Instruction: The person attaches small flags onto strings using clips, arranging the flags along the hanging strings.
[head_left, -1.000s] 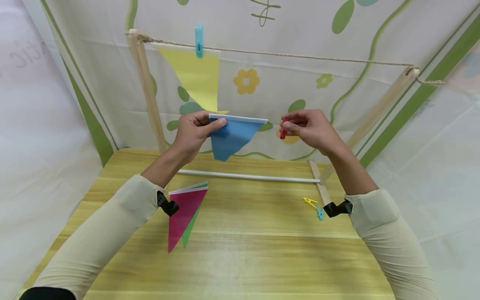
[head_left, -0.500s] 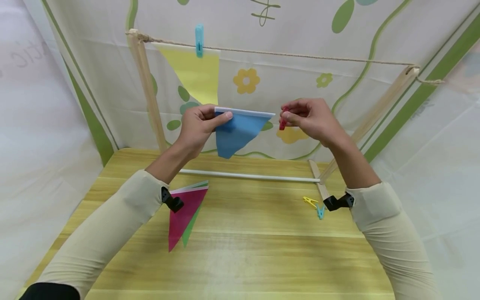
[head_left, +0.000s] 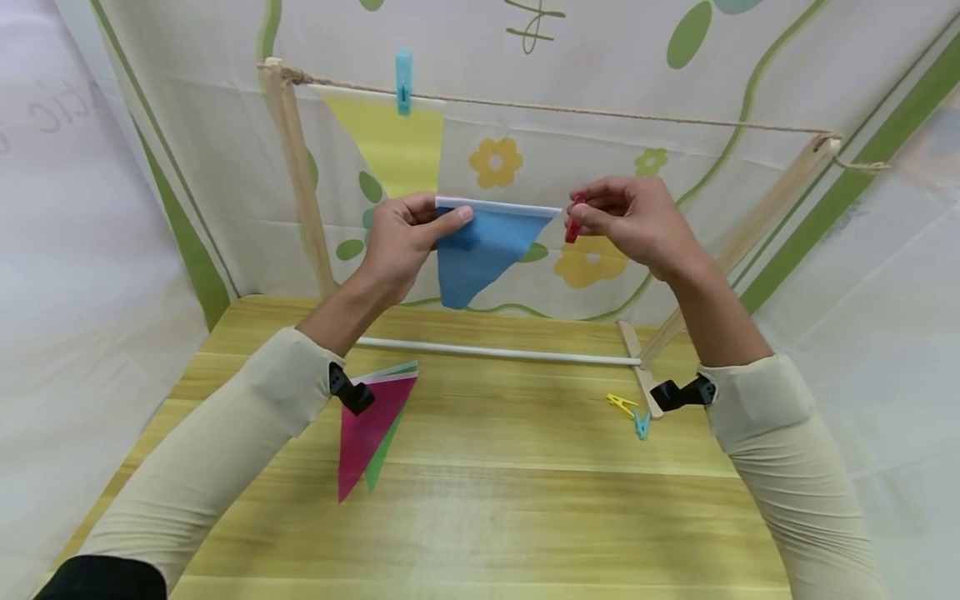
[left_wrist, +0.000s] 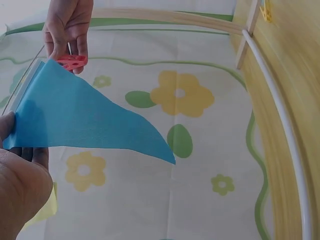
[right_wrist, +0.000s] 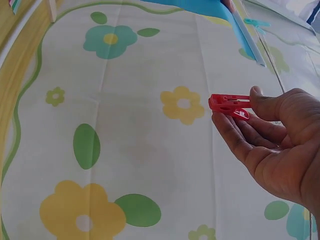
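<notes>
My left hand (head_left: 408,237) pinches a blue paper pennant (head_left: 487,254) by the left end of its white top edge, thumb in front. The pennant hangs below the twine (head_left: 600,111), apart from it. Just right of the pennant, my right hand (head_left: 637,221) holds a red clothespin (head_left: 575,221) between thumb and fingers; the right wrist view shows the red clothespin (right_wrist: 230,104) with the thumb on one arm. A yellow pennant (head_left: 397,142) hangs at the twine's left end under a light blue clothespin (head_left: 404,82), its lower tip hidden behind the left hand and blue pennant.
Wooden posts (head_left: 296,167) carry the twine, with a white rod (head_left: 495,352) low between them. On the table (head_left: 510,500) lie a magenta pennant (head_left: 367,433) over a green one (head_left: 382,454), plus a yellow clothespin (head_left: 621,404) and a blue clothespin (head_left: 641,423). A flowered cloth hangs behind.
Both hands have risen towards the twine and shifted slightly right, carrying the blue pennant and the red clothespin. The pennant now covers more of the yellow one's lower part.
</notes>
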